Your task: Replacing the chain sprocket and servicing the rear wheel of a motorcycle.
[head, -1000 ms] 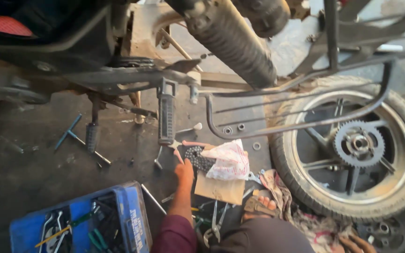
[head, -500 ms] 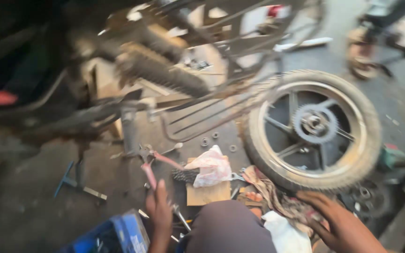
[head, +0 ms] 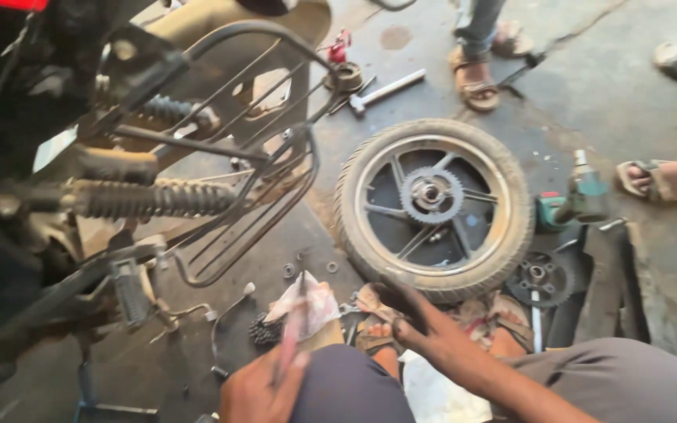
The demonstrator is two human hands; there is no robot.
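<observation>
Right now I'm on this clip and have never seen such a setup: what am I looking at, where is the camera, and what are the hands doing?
There is no machine here. One camera on a person's head looks down at their own knees and two bare hands in a workshop. The left hand grips a thin reddish tool, blurred, so I cannot tell its kind. The right hand reaches out open, fingers at the near edge of a removed wheel lying flat on the concrete floor. A motorcycle frame stands at left. A hammer, a loose sprocket and rags lie about. Other people's sandalled feet show at the top.
</observation>
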